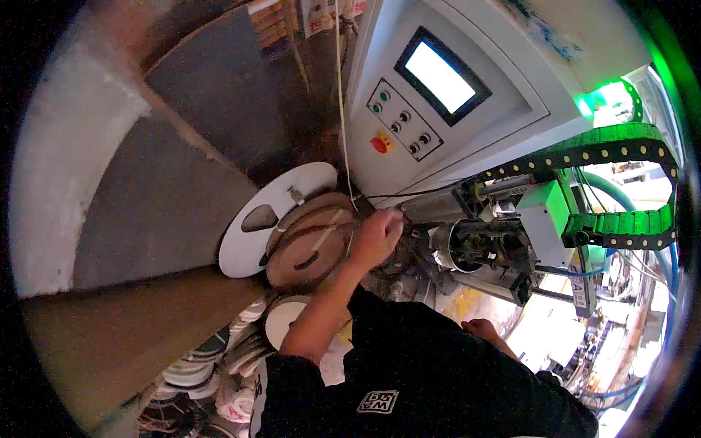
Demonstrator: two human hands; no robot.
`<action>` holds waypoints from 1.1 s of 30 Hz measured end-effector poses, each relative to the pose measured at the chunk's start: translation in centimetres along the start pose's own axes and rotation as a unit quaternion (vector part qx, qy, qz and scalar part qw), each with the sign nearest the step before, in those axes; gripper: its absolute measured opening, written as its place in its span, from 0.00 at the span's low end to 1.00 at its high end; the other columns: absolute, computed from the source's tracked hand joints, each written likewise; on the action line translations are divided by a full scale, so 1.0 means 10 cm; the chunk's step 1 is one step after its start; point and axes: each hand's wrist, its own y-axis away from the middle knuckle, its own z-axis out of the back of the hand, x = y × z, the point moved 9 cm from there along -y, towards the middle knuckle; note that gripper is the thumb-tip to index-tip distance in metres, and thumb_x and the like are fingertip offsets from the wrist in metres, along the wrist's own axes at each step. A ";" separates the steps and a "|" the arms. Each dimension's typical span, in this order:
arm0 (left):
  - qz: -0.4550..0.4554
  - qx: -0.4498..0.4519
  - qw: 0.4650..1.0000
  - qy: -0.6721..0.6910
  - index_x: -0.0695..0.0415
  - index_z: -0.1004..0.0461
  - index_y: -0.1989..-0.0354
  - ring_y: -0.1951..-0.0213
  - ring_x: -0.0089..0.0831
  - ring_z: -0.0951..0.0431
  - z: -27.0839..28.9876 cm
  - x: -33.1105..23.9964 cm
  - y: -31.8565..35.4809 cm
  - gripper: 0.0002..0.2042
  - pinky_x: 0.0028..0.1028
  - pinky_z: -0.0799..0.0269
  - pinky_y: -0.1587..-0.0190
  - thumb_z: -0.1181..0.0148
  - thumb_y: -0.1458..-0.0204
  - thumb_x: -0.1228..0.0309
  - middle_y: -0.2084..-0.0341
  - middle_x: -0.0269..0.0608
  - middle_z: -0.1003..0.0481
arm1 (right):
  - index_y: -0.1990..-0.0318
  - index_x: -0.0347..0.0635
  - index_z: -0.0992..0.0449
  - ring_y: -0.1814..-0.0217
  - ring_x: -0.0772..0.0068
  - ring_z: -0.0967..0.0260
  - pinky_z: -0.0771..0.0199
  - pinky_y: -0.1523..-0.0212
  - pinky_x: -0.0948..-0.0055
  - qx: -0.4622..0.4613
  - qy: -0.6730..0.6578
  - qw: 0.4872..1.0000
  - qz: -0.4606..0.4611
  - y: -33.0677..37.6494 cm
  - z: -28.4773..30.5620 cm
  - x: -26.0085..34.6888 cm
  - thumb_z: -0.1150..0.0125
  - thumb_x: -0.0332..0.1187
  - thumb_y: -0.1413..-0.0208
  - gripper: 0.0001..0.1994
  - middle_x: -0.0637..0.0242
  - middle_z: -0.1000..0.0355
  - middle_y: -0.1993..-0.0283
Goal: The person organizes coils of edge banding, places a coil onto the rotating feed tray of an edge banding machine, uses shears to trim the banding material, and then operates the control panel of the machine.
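Reaching up and away from the body, the left hand has its fingers curled together at the mouth of the machine, and a thin strip or cord seems to pass under them, though the fingertips are turned away and whether they pinch it cannot be told. Just left of those fingers sits the brown reel of banding, its coils facing up, with a white disc behind it on the far side from the fingers. Right of the fingers, almost touching, is the metal feed head with rollers and a green-lit block. Above the fingers rises the grey control panel with its buttons, a red knob and a bright screen. A black and green cable chain arcs well to the right. The right hand hangs low beside the dark shirt, fingers loosely bent, holding nothing visible. Below the left forearm lie stacked spare reels.
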 end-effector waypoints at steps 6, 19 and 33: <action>-0.215 -0.166 0.958 -0.088 0.54 0.30 0.46 0.61 0.42 0.20 0.55 -0.73 -1.54 0.18 0.38 0.23 0.56 0.38 0.46 0.67 0.48 0.47 0.24 | 0.56 0.44 0.17 0.57 0.65 0.22 0.23 0.51 0.64 -0.005 -0.201 0.979 -0.021 0.15 -0.33 0.14 0.40 0.51 0.38 0.20 0.60 0.19 0.59; -0.160 -0.093 0.980 -0.074 0.54 0.29 0.47 0.52 0.40 0.20 0.51 -1.06 -2.48 0.18 0.37 0.21 0.54 0.41 0.46 0.68 0.36 0.46 0.34 | 0.52 0.39 0.19 0.54 0.69 0.24 0.26 0.48 0.67 -0.025 -0.209 0.976 -0.046 0.33 -0.49 0.20 0.37 0.48 0.38 0.20 0.62 0.19 0.58; -0.194 -0.118 0.971 -0.073 0.57 0.27 0.50 0.50 0.37 0.21 0.48 -1.06 -2.61 0.16 0.34 0.23 0.53 0.39 0.47 0.70 0.37 0.47 0.32 | 0.54 0.41 0.18 0.54 0.63 0.21 0.23 0.51 0.66 -0.047 -0.253 0.965 -0.048 0.26 -0.53 0.13 0.42 0.52 0.37 0.22 0.58 0.19 0.56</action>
